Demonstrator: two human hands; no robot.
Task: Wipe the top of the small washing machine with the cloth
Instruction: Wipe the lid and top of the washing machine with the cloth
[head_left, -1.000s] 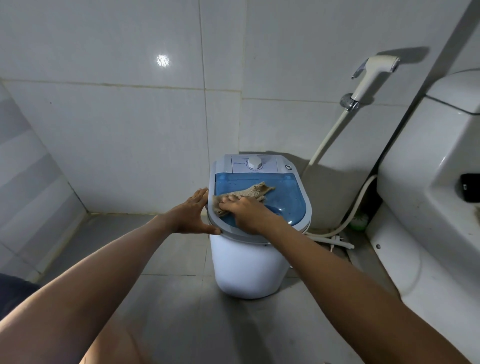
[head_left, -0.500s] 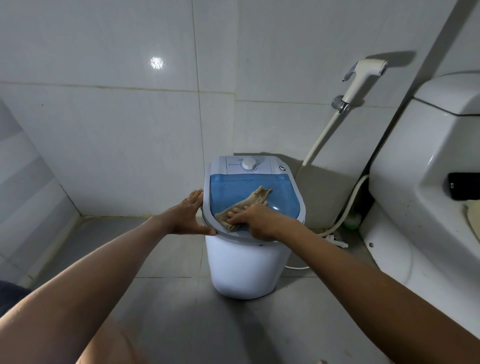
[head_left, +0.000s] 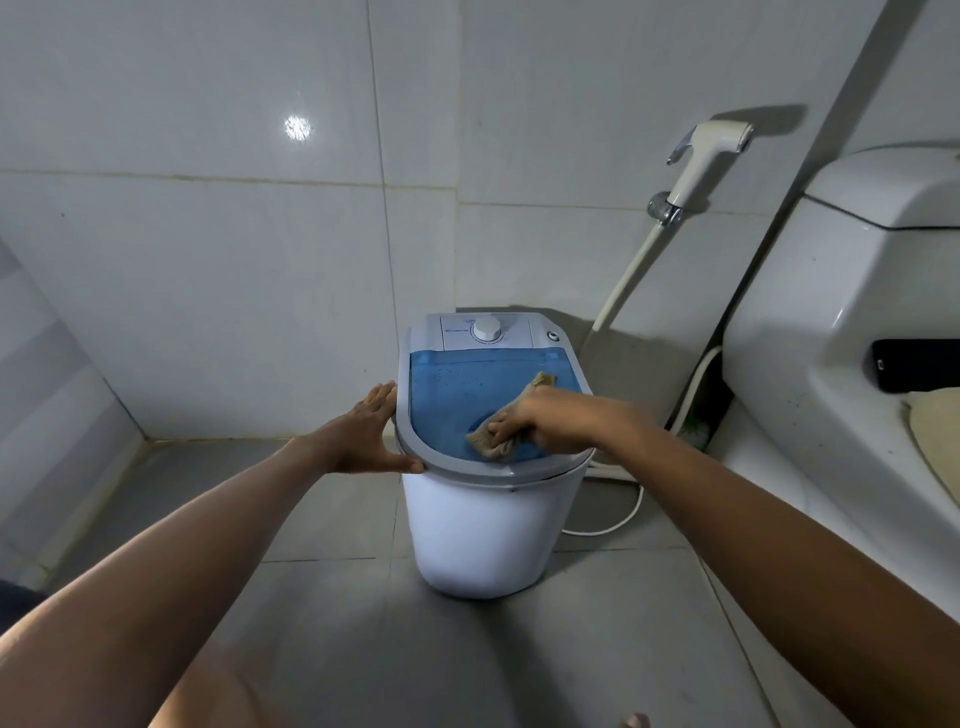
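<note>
While our right hand (head_left: 558, 418) grips the cloth (head_left: 491, 441) mid-wipe on the blue lid (head_left: 457, 384) (left hand (head_left: 366, 434) flat, steadying), next we'd sweep toward the dial (head_left: 487, 328).

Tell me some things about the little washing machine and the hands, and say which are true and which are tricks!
1. The right hand presses a tan cloth on the blue lid. True.
2. The left hand holds a sponge. False: it holds nothing and rests on the washing machine rim.
3. The white dial is behind the lid. True.
4. The lid is open. False: it lies closed.
5. A spray nozzle hangs on the wall. True.
</note>
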